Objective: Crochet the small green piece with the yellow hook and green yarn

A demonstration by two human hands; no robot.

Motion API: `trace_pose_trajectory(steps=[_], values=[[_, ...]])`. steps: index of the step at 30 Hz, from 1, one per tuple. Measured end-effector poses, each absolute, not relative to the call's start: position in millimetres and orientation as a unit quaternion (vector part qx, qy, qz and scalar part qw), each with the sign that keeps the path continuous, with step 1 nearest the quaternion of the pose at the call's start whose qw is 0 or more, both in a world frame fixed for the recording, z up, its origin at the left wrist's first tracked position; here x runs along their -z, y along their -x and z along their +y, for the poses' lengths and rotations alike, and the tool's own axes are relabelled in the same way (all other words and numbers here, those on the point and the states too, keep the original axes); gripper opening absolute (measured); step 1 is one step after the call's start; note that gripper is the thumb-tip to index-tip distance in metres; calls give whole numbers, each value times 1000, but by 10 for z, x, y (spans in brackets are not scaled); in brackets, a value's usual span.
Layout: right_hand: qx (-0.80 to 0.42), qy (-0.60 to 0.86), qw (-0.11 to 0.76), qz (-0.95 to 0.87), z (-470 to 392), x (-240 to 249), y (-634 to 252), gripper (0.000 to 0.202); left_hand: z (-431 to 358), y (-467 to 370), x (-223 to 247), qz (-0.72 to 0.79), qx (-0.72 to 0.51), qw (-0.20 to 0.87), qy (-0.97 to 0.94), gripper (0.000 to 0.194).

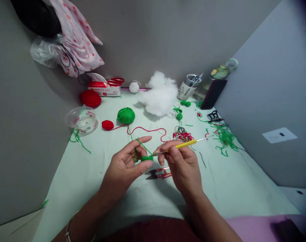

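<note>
Between thumb and fingers, my left hand [126, 164] pinches a small green crochet piece [147, 158]. Green yarn runs over its raised index finger and back to a green yarn ball [126, 116]. My right hand [184, 164] grips a crochet hook [184, 145] by its yellow handle, with the metal tip at the piece's upper right edge. Whether the tip is inside a stitch is too small to tell. Below the hands lie thread snips [158, 173] with dark blades and an orange-red handle, partly covered by my right hand.
Behind my hands are a red yarn ball [107, 125], white stuffing [159, 95] and a clear plastic bowl [82, 120]. Tangled red yarn [183, 135] and green scraps [226, 137] lie to the right. A pen holder [189, 87], a phone [213, 94] and a bottle [218, 72] stand by the back wall.
</note>
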State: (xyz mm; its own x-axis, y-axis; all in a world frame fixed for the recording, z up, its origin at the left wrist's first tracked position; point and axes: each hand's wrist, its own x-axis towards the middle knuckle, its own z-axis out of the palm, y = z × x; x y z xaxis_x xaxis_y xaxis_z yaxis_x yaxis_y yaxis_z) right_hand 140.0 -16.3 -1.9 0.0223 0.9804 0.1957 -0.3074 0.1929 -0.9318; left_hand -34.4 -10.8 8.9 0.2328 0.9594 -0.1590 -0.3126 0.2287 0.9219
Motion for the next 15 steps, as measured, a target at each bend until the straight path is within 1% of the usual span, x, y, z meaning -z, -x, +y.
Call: trace_pose_trajectory(steps=[6,8,11,15], values=[[-515,345,613,-491,-177,4,-1420,19,-93,360,-87,394,-471,673,-412,43],[-495,347,613,-509,-190,-7,-1431,18,-96,373,-80,394,-464,677,-414,42],[-406,378,598,-579,-232,-45,-1440,20,-116,377,-76,411,-464,665,-416,40],[-223,370,551,-714,-304,-54,-1427,25,-160,325,-84,455,-487,624,-409,41]])
